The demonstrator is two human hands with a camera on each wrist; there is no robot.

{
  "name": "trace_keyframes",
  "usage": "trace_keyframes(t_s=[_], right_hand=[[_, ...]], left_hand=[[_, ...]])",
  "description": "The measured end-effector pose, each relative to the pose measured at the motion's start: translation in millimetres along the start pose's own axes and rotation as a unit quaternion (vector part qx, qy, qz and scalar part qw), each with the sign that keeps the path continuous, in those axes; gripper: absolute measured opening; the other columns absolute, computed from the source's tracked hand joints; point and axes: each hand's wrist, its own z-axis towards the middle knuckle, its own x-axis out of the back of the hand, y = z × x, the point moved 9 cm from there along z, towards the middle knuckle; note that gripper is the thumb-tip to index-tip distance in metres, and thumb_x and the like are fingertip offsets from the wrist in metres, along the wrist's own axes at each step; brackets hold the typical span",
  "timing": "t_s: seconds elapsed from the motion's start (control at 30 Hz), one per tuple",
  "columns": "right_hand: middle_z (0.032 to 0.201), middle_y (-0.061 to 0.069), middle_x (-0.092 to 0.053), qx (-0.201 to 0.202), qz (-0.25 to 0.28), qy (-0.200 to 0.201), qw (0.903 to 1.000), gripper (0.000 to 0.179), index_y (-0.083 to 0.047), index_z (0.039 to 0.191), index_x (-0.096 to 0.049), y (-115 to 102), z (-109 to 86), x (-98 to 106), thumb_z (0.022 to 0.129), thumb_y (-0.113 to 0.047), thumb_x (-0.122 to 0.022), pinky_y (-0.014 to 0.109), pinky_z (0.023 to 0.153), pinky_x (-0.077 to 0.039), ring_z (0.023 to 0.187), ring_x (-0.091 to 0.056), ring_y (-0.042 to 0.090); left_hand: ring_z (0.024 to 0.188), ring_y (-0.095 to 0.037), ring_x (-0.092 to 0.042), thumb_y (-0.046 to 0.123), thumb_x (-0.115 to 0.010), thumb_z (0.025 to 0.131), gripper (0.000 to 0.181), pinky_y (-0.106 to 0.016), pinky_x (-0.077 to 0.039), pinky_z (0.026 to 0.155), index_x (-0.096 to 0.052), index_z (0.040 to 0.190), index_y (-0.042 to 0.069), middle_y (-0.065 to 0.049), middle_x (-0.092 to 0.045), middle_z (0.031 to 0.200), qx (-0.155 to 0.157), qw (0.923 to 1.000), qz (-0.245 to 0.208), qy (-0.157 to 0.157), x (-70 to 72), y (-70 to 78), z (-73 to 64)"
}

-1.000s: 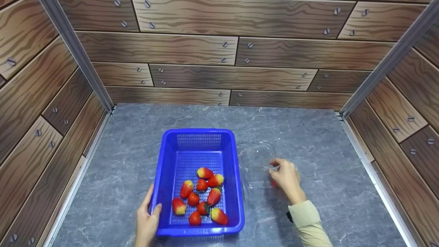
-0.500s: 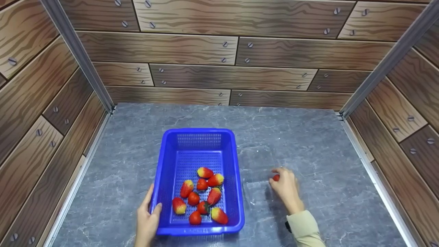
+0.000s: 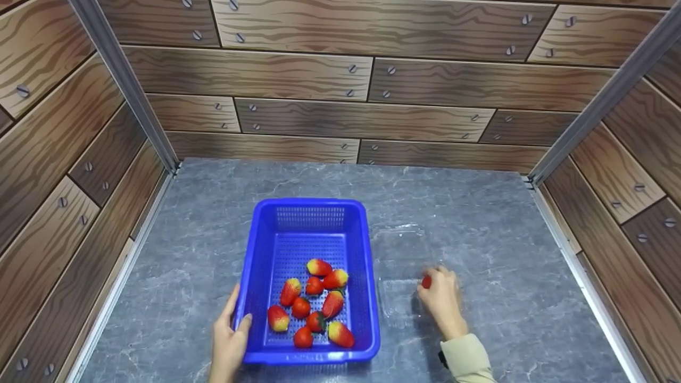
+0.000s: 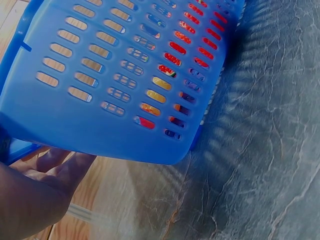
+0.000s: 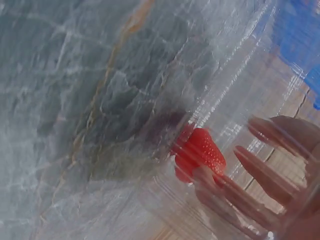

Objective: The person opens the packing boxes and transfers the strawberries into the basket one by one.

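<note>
My left hand (image 3: 229, 338) grips the left side of a blue plastic basket (image 3: 245, 282), thumb at the rim and fingers on the outer wall. Several red strawberries with yellow ends and several small, round red fruits that look like tomatoes (image 3: 300, 307) lie in its near half. To the right of the basket, my right hand (image 3: 442, 303) pinches a red strawberry (image 3: 426, 281) at a clear plastic box (image 3: 399, 300). In the right wrist view, this strawberry (image 5: 205, 152) and the fingers show through the box's transparent wall.
Beneath everything is a grey marbled tabletop (image 3: 511, 276). A wood-patterned back wall (image 3: 340, 80) and two side walls enclose it, with metal strips along the edges. The clear box stands close beside the basket's right rim.
My right hand has drawn nearer to me with the strawberry, and the clear box has shifted slightly the same way. The left hand and basket stay put.
</note>
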Motion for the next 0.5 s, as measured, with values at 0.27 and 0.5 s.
trace_keyframes(t_s=[0.27, 0.5], right_hand=[[0.094, 0.023, -0.065, -0.004, 0.012, -0.001, 0.9999, 0.028, 0.009, 0.093, -0.072, 0.8, -8.0, -5.5, 0.066, 0.003, -0.072, 0.055, 0.079, -0.05, 0.09, -0.058, 0.045], [0.091, 0.019, -0.065, -0.012, 0.022, -0.004, 0.9997, 0.029, 0.007, 0.095, -0.072, 2.4, -13.5, -10.1, 0.066, 0.005, -0.071, 0.054, 0.074, -0.049, 0.083, -0.058, 0.042]], left_hand=[[0.136, -0.035, -0.042, -0.015, -0.056, 0.085, 0.068, -0.048, -0.033, 0.113, -0.042, 0.149, 0.003, -0.019, -0.043, 0.151, 0.001, 1.0, -0.006, -0.005, -0.6, -0.2, -0.5], [0.133, -0.037, -0.045, -0.014, -0.055, 0.086, 0.068, -0.048, -0.036, 0.111, -0.041, 0.15, 0.003, -0.02, -0.043, 0.15, 0.004, 0.9999, -0.011, -0.006, -1.3, -2.0, 0.0]])
